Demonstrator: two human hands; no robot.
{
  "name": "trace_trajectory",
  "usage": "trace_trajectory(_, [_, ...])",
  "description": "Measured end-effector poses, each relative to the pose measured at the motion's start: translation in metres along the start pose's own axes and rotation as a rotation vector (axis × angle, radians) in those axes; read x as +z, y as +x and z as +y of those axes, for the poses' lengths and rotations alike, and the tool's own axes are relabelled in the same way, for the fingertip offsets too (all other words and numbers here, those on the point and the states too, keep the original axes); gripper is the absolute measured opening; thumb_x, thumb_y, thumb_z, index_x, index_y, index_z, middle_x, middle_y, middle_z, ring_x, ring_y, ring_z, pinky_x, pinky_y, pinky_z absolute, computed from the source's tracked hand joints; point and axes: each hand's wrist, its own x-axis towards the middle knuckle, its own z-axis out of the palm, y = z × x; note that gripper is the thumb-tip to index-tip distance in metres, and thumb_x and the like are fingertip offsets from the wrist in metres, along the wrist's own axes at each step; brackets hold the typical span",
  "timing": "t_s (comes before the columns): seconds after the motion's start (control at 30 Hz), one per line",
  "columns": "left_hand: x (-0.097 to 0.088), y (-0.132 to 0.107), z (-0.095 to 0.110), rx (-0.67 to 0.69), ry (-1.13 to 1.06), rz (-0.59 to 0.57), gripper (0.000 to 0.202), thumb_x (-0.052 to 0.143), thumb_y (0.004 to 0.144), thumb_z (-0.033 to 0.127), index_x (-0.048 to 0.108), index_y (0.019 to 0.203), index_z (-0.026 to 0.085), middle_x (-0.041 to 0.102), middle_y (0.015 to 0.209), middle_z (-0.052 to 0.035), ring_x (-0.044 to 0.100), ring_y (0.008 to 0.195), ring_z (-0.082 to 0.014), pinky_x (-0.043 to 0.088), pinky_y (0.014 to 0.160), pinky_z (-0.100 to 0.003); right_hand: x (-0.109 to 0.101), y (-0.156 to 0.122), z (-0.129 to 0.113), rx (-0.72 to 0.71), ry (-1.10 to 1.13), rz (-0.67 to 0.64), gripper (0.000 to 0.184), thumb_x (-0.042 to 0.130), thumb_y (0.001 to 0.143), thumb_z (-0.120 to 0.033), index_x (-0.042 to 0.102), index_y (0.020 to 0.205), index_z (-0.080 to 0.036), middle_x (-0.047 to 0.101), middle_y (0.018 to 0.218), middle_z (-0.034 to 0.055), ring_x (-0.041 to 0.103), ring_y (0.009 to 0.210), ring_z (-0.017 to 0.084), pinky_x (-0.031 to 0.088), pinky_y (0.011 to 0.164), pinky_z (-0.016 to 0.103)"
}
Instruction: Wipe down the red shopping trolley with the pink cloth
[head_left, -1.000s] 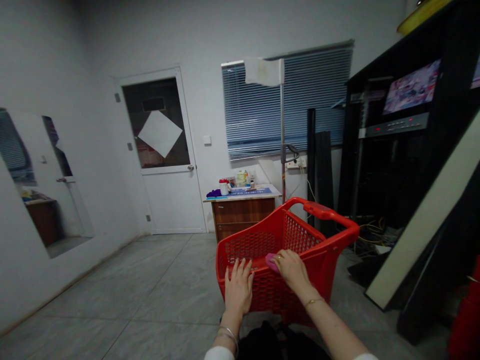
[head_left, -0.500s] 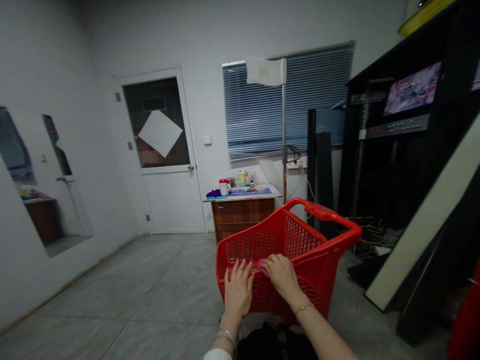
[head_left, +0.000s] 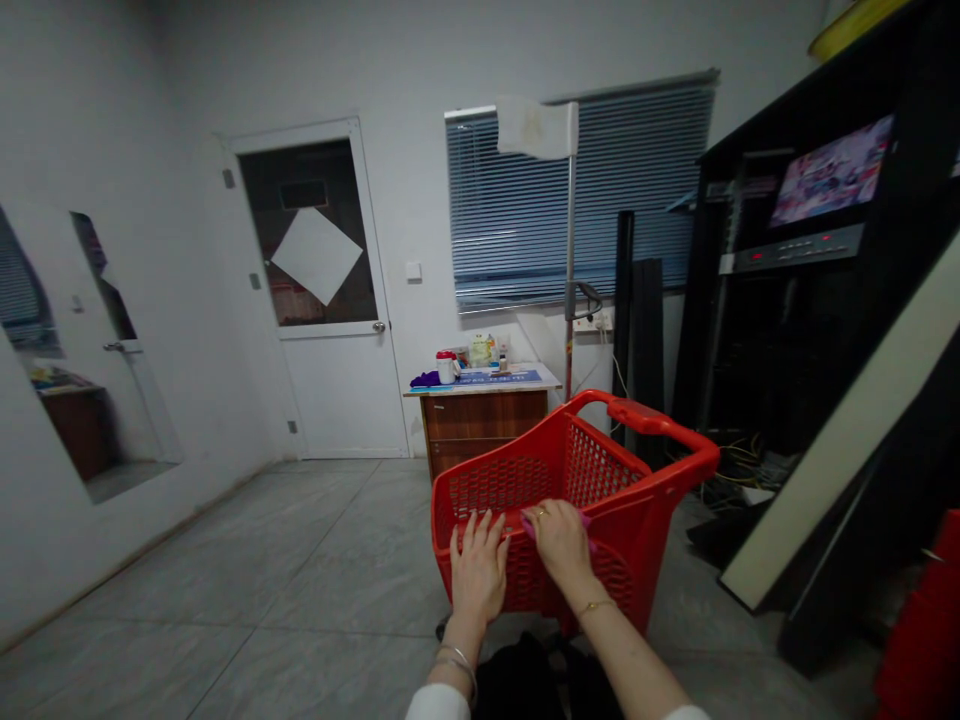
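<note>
A red plastic shopping cart [head_left: 637, 480] with mesh walls stands on the tiled floor right in front of me. My left hand [head_left: 478, 573] lies flat on its near rim with the fingers stretched out. My right hand [head_left: 559, 540] rests on the same rim just to the right, fingers pressed down on a small pink cloth [head_left: 529, 523] that peeks out from under them. Little of the basket's inside shows from here.
A low wooden cabinet [head_left: 484, 420] with a cup and bottles stands against the far wall under a blue blind. A white door [head_left: 330, 340] is to its left. A dark tall rack [head_left: 810, 300] with a screen and a leaning pale board [head_left: 840, 440] fill the right side.
My right hand with the pink cloth has slid leftward along the cart's near rim, closer to my left hand. The left hand has stayed on the rim.
</note>
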Motion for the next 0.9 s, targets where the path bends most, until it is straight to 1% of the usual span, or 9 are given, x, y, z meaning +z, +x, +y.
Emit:
trace_trajectory(0.1, [-0.003, 0.002, -0.004, 0.004, 0.013, 0.001, 0.038, 0.04, 0.1, 0.034, 0.056, 0.134, 0.034, 0.059, 0.14, -0.0008, 0.047, 0.133, -0.0221, 0.031, 0.114, -0.049, 0.002, 0.001, 0.001, -0.105, 0.062, -0.032, 0.019, 0.055, 0.095, -0.029, 0.074, 0.092, -0.026, 0.068, 0.085, 0.0024, 0.056, 0.081, 0.016, 0.035, 0.075, 0.029])
trace_trajectory(0.27, [-0.003, 0.003, -0.007, -0.001, 0.012, -0.002, 0.037, 0.04, 0.101, 0.034, 0.055, 0.134, 0.035, 0.059, 0.14, 0.0003, 0.049, 0.131, -0.0215, 0.032, 0.113, -0.049, -0.039, 0.027, 0.115, -0.044, -0.091, -0.136, 0.026, 0.054, 0.094, -0.028, 0.074, 0.079, -0.025, 0.067, 0.08, 0.0037, 0.054, 0.076, 0.015, 0.032, 0.071, 0.029])
trace_trajectory(0.33, [-0.001, 0.002, -0.004, -0.007, 0.019, 0.01, 0.037, 0.04, 0.1, 0.035, 0.055, 0.134, 0.035, 0.059, 0.14, 0.0008, 0.05, 0.131, -0.0217, 0.032, 0.114, -0.049, -0.05, 0.033, 0.138, 0.071, -0.122, -0.097, 0.03, 0.049, 0.097, -0.029, 0.075, 0.083, -0.023, 0.068, 0.083, 0.0046, 0.053, 0.076, 0.016, 0.033, 0.071, 0.029])
trace_trajectory(0.43, [0.002, 0.001, 0.0, -0.012, 0.048, 0.03, 0.037, 0.041, 0.1, 0.036, 0.056, 0.134, 0.038, 0.059, 0.14, 0.0021, 0.049, 0.132, -0.0224, 0.031, 0.114, -0.049, -0.042, 0.027, 0.108, 0.162, -0.144, -0.03, 0.032, 0.048, 0.098, -0.03, 0.075, 0.085, -0.019, 0.068, 0.084, 0.0068, 0.055, 0.078, 0.018, 0.034, 0.073, 0.031])
trace_trajectory(0.57, [0.003, 0.001, -0.003, 0.006, 0.081, 0.03, 0.038, 0.043, 0.099, 0.036, 0.053, 0.136, 0.038, 0.059, 0.14, 0.001, 0.048, 0.133, -0.0225, 0.031, 0.114, -0.048, -0.011, 0.01, 0.021, 0.003, -0.054, -0.087, 0.025, 0.056, 0.095, -0.032, 0.073, 0.079, -0.024, 0.068, 0.082, 0.0026, 0.056, 0.08, 0.017, 0.034, 0.074, 0.03])
trace_trajectory(0.63, [0.001, 0.002, -0.008, 0.015, 0.083, 0.015, 0.039, 0.042, 0.099, 0.036, 0.052, 0.137, 0.036, 0.059, 0.14, -0.0002, 0.048, 0.132, -0.0221, 0.031, 0.114, -0.048, -0.007, 0.01, 0.01, -0.069, -0.015, -0.122, 0.023, 0.057, 0.094, -0.034, 0.073, 0.082, -0.025, 0.068, 0.085, 0.0018, 0.056, 0.081, 0.016, 0.034, 0.072, 0.029])
trace_trajectory(0.7, [-0.001, 0.003, -0.012, 0.015, 0.073, -0.004, 0.039, 0.041, 0.1, 0.036, 0.053, 0.137, 0.036, 0.059, 0.14, -0.0002, 0.048, 0.132, -0.0215, 0.031, 0.114, -0.047, -0.014, 0.015, 0.033, -0.102, -0.025, -0.152, 0.023, 0.057, 0.094, -0.033, 0.074, 0.081, -0.025, 0.068, 0.085, 0.0023, 0.055, 0.079, 0.016, 0.033, 0.071, 0.028])
trace_trajectory(0.83, [-0.001, 0.003, -0.012, 0.015, 0.068, 0.007, 0.039, 0.041, 0.1, 0.035, 0.053, 0.137, 0.036, 0.06, 0.139, -0.0002, 0.05, 0.13, -0.0211, 0.032, 0.114, -0.047, -0.047, 0.031, 0.124, -0.046, -0.118, -0.134, 0.027, 0.052, 0.095, -0.029, 0.074, 0.081, -0.023, 0.067, 0.082, 0.0041, 0.054, 0.078, 0.016, 0.034, 0.072, 0.029])
trace_trajectory(0.9, [0.001, 0.003, -0.007, 0.014, 0.081, 0.026, 0.039, 0.042, 0.099, 0.035, 0.053, 0.137, 0.037, 0.06, 0.139, -0.0003, 0.05, 0.13, -0.0215, 0.031, 0.114, -0.046, -0.055, 0.034, 0.145, 0.017, -0.151, -0.079, 0.03, 0.049, 0.097, -0.03, 0.074, 0.082, -0.021, 0.067, 0.083, 0.0053, 0.053, 0.077, 0.016, 0.035, 0.073, 0.029])
